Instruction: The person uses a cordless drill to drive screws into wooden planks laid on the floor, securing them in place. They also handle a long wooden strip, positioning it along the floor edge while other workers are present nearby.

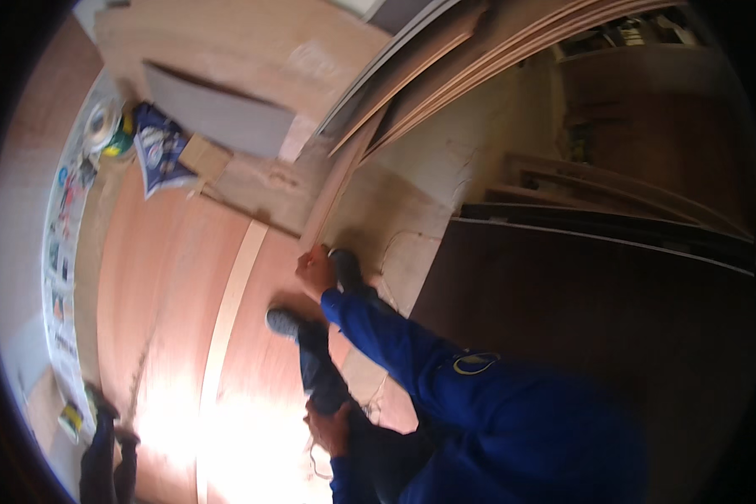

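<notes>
My right hand [315, 273], at the end of an outstretched blue sleeve, is closed at the near end of a long narrow wooden strip [338, 195]. That strip runs away from me toward the stacked boards, and my fingers partly hide its tip. Lower down, my left hand [328, 427] rests on my bent leg near the knee, its fingers apart and holding nothing. My shoes stand on either side of the strip's near end, on and beside a reddish wood panel [168, 277]. A paler strip [231, 323] crosses that panel.
Long boards [445, 84] lean at the back. A dark panel [580, 336] fills the right side. Far left are a grey offcut [214, 109], a blue bag [160, 147], a cardboard piece [203, 158] and a tape roll [102, 124]. Another person's dark legs [109, 454] show lower left.
</notes>
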`<state>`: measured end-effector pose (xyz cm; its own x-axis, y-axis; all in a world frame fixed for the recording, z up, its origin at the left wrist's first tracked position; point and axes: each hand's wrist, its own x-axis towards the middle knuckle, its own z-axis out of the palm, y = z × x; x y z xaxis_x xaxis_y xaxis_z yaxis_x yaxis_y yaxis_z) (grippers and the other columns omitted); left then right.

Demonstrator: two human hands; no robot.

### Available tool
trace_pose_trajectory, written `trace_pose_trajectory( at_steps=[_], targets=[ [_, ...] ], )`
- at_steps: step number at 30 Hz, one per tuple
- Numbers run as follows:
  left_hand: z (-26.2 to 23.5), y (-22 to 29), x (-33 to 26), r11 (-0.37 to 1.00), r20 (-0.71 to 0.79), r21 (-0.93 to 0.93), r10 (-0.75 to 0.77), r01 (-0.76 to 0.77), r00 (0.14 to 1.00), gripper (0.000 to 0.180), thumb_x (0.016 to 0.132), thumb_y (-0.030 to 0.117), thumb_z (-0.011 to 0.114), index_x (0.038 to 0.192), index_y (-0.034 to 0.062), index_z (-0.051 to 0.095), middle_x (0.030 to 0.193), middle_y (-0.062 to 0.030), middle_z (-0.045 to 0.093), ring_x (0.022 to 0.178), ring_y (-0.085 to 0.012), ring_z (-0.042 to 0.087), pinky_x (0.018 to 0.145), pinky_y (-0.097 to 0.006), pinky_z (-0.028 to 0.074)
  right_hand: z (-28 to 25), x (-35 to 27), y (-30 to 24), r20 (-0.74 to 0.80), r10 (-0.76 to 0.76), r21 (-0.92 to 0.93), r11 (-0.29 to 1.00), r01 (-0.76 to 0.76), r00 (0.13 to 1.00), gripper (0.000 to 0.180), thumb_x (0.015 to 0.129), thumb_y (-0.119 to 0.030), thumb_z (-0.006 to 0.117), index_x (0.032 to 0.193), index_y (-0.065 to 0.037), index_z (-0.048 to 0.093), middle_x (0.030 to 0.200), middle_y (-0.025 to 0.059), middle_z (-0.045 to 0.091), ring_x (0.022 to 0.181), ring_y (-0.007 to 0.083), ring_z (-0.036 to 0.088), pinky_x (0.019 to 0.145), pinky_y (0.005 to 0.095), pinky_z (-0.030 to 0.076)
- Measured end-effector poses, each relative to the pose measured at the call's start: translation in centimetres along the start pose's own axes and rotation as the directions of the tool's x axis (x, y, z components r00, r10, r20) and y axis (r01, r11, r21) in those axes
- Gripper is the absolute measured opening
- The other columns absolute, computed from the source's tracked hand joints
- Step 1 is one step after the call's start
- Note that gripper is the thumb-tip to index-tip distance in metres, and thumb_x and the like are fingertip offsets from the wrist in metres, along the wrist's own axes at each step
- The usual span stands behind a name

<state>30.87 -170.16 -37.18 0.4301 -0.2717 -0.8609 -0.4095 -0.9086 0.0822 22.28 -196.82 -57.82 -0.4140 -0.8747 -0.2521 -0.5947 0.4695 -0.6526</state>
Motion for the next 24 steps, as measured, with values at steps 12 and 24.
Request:
trace_pose_trajectory(
  at_steps=[12, 24],
  targets=[
    [-3.6, 11.9, 10.0, 0.590, -0.468, -0.341, 0.569, -0.732, 0.677, 0.048, 0.094, 0.032, 0.070, 0.130, 0.0018, 0.063, 0.139, -0.0248, 0.059, 0.127, -0.0408, 0.058, 0.106, -0.046, 0.047, 0.8, -8.8, 1.4, 0.004, -0.107, -0.263, 0.959, 0.105, 0.994, 0.014, 0.096, -0.019, 0.062, 0.093, -0.005, 0.062, 0.076, 0.0109, 0.064, 0.068, 0.0274, 0.065, 0.060, 0.0395, 0.052],
    [-1.4, 17.2, 18.6, 0.691, 0.020, 0.144, 0.714, -0.709, 0.700, 0.022, 0.097, 0.021, 0.057, 0.114, 0.0113, 0.065, 0.112, -0.0159, 0.071, 0.100, -0.0383, 0.072, 0.086, -0.055, 0.055, -5.8, -20.8, -0.3, 0.900, -0.218, -0.183, 0.598, 0.781, 0.378, 0.020, 0.094, -0.020, 0.066, 0.105, -0.004, 0.063, 0.085, 0.0182, 0.069, 0.079, 0.0356, 0.069, 0.070, 0.0410, 0.057]
  ],
)
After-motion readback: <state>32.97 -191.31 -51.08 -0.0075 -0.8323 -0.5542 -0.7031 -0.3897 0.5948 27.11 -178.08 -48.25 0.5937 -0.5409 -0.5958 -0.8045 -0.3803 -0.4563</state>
